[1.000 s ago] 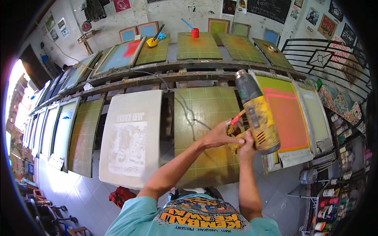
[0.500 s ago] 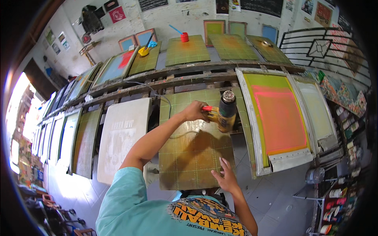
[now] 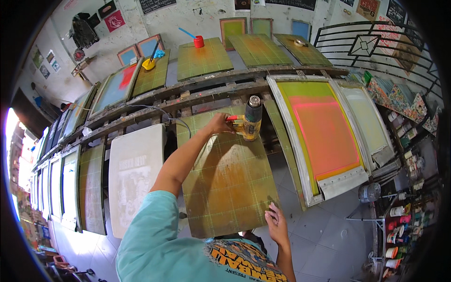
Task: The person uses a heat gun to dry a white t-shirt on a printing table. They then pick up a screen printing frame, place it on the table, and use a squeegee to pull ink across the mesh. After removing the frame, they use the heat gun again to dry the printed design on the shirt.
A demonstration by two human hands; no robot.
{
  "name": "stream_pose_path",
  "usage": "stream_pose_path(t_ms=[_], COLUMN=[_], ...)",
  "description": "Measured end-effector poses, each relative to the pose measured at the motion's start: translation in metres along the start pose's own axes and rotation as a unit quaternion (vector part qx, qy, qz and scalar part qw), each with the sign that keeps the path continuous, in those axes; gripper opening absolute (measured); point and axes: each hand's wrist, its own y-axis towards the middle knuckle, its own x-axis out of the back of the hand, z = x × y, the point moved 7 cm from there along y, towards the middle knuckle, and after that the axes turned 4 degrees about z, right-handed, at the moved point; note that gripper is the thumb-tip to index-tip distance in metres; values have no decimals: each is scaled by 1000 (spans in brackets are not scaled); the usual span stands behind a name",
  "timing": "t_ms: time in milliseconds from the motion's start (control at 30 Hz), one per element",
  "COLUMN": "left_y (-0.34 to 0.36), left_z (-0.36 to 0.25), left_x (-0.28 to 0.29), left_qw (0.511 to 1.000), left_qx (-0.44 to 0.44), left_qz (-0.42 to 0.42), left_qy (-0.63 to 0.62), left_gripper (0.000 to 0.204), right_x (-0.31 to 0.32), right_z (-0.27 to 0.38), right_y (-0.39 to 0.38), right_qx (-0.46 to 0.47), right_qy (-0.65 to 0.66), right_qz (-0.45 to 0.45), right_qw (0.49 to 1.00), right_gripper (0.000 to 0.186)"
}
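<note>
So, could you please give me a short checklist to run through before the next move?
1. Left hand gripping the heat gun: ok.
2. Heat gun switched off: cannot tell.
3. Heat gun's weight resting on the green board: cannot tell.
4. Grey cord off the green board: not ok, it overlaps the far left corner.
5. Right hand free of tools: ok, nothing visible in it.
6. Heat gun apart from the framed screen: ok.
</note>
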Motion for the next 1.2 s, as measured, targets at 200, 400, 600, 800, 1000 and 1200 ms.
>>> stream_pose_path(t_ms=[200, 400, 600, 800, 1000, 1200], left_y=[3, -11, -19, -115, -183, -193], left_z=[-17, -27, -33, 32, -106, -291], left_x=[7, 7, 0, 17, -143, -288], left_qw=[994, 996, 990, 904, 887, 922], left_qx=[-33, -48, -40, 53, 79, -116], left_qz=[14, 16, -46, -298, -391, -360], left_qy=[100, 71, 126, 301, 233, 82], left_gripper=[51, 47, 88, 99, 79, 46], right_x=[-17, -25, 10, 70, 154, 231], right_z=[12, 0, 14, 3, -52, -122], right_y=[-10, -16, -50, -105, -213, -352], right_qx=[7, 21, 30, 25, -20, -45], right_qy=[17, 39, 33, 10, 38, 30], right_qz=[13, -5, -76, -186, -370, -464], right_qw=[1000, 999, 996, 982, 928, 884], right_gripper=[54, 54, 53, 56, 59, 59])
